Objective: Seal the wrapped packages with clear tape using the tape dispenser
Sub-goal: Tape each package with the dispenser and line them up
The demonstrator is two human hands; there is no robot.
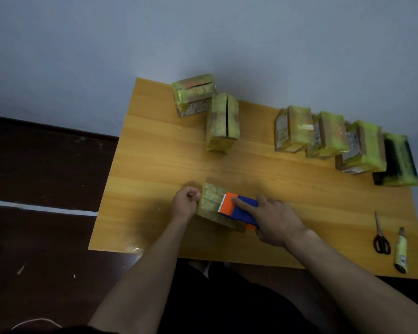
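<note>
— What's on the table (155,150), biggest first?

— I see six wrapped packages along its far side; a seventh package (212,201) lies near the front edge.

— And the hands?

— My right hand (275,220) grips the tape dispenser (237,208) on top of that package, index finger stretched along it. My left hand (185,203), fingers curled, pinches at the package's left end.

— Anything smaller?

— Scissors (381,237) and a utility knife (401,251), far right of the package.

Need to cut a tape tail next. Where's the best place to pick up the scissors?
By the black loop handles at the near end of the scissors. They lie closed on the table, blades pointing away, so come from the near edge, above. The utility knife lies apart to their right.
</note>
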